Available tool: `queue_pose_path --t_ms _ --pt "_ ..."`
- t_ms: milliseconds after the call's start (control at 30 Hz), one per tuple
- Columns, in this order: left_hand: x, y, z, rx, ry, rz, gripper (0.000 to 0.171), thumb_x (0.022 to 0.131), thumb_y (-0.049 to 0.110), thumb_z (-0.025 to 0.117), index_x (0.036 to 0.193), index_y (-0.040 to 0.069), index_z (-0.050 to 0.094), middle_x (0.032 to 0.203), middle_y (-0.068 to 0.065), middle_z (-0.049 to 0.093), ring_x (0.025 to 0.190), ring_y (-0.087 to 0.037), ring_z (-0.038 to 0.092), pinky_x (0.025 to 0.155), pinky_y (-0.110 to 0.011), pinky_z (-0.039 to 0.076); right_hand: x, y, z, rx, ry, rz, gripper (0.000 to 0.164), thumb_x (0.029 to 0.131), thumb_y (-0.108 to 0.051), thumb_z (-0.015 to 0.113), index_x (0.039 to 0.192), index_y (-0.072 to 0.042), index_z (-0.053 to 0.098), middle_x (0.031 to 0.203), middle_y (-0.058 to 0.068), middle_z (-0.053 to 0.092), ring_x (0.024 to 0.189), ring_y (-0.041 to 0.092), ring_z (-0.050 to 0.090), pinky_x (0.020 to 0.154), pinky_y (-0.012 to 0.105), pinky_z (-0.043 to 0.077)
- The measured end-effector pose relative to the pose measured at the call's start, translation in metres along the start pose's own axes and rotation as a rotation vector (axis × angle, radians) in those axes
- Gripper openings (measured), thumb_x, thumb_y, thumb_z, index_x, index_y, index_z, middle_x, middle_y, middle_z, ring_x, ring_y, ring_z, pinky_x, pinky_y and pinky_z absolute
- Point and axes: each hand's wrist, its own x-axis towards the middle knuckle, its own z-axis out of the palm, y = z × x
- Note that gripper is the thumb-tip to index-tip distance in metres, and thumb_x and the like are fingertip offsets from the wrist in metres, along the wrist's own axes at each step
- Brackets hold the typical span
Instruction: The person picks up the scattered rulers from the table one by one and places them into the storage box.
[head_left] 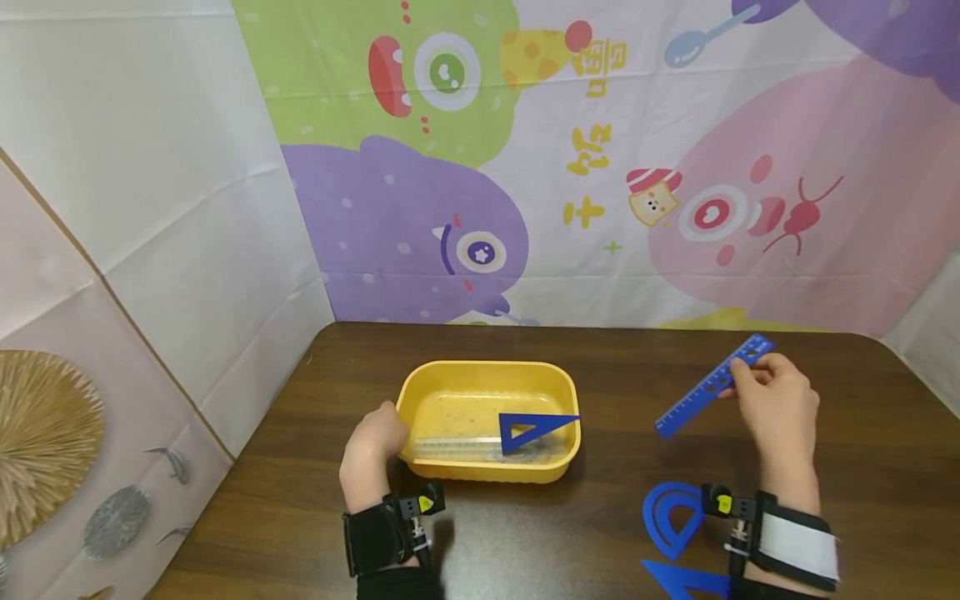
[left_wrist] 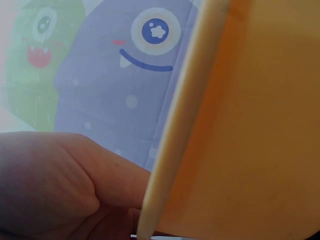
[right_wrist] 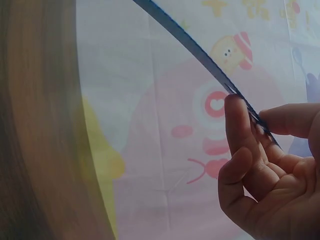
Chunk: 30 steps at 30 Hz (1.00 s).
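A blue ruler (head_left: 712, 386) is pinched between the thumb and fingers of my right hand (head_left: 777, 406), held at a slant over the right side of the table. In the right wrist view the ruler (right_wrist: 192, 46) shows nearly edge-on. My left hand (head_left: 372, 444) grips the left side of a yellow plastic basin (head_left: 487, 473); its fingertips are partly hidden in the left wrist view by the basin's wall (left_wrist: 240, 125). Inside the basin lies a clear ruler (head_left: 457, 449). A blue set square (head_left: 507, 433) rests there too, one tip reaching the right rim.
Near my right forearm, a blue protractor-like piece (head_left: 655, 518) and another blue set square (head_left: 678, 577) lie on the brown table (head_left: 547, 542), the latter partly covered by the wrist strap. A cartoon-printed cloth (head_left: 585, 283) hangs behind the table's far edge.
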Motion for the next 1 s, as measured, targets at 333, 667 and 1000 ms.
queue_pose_path --t_ms 333,667,1000 --pt "0.001 -0.001 0.001 -0.004 -0.001 0.0 0.03 0.086 0.002 0.04 0.114 -0.01 0.044 0.081 -0.014 0.048 0.072 -0.025 0.047 0.065 -0.034 0.038 -0.002 -0.005 0.003 0.04 -0.035 0.013 0.055 0.089 -0.035 0.047 0.133 -0.006 0.033 0.057 -0.032 0.047 0.074 0.014 0.051 0.057 0.028 0.032" --pt "0.0 0.0 0.0 -0.005 -0.003 -0.004 0.032 0.086 0.002 0.04 0.116 -0.01 0.043 0.081 -0.014 0.048 0.072 -0.025 0.048 0.066 -0.034 0.039 -0.004 -0.014 0.007 0.049 -0.035 0.004 0.063 0.087 -0.029 0.048 0.143 -0.015 0.023 0.062 -0.012 0.063 0.074 0.02 0.055 0.052 0.029 0.033" --pt "0.001 0.0 0.0 -0.004 -0.004 -0.001 0.031 0.086 0.002 0.04 0.114 -0.01 0.044 0.081 -0.014 0.047 0.072 -0.025 0.047 0.066 -0.034 0.038 -0.006 -0.02 0.012 0.038 -0.021 -0.04 0.054 0.088 -0.029 0.046 0.138 -0.012 0.035 0.071 0.0 0.069 0.079 0.025 0.059 0.052 0.028 0.035"
